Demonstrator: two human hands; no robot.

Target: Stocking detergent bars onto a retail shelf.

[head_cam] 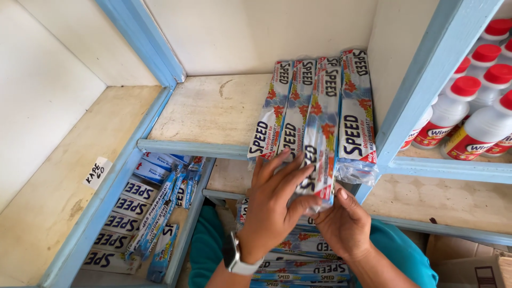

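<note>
— What are the two hands on?

— Both are on one wrapped detergent bar (320, 144), a long pack in clear printed wrap, white and blue with red flowers. It lies on top of a row of like bars (290, 106) on the wooden shelf (213, 106), its near end sticking out past the shelf's blue front edge (192, 148).

— How does the left hand sit?

— The left hand (274, 205) lies flat and open, fingers spread wide over the near end of the bar and the bar beside it at nine o'clock. A grey-strapped watch (234, 258) is on that wrist.

— And the right?

— The right hand (344, 224) comes from five o'clock and grips the bar's near end from below, thumb up against the wrap – closed on it, as far as I can tell.

— Where is the row on the shelf?

— At three o'clock in the compartment, hard against the blue upright post (426, 80). The outermost bar (356, 117) lies just beside that post. The shelf towards nine o'clock is bare wood.

— What else is about?

— Past the post, at two o'clock, white bottles with red caps (469, 106) stand close together. Below the hands, at six o'clock, lies a stack of the same bars (304, 266). At eight o'clock a lower compartment holds more bars (128, 213), some flat, some leaning. A small white paper tag (97, 172) is stuck on the slanted blue rail at nine o'clock. Teal cloth (205, 245) shows under the arms.
</note>
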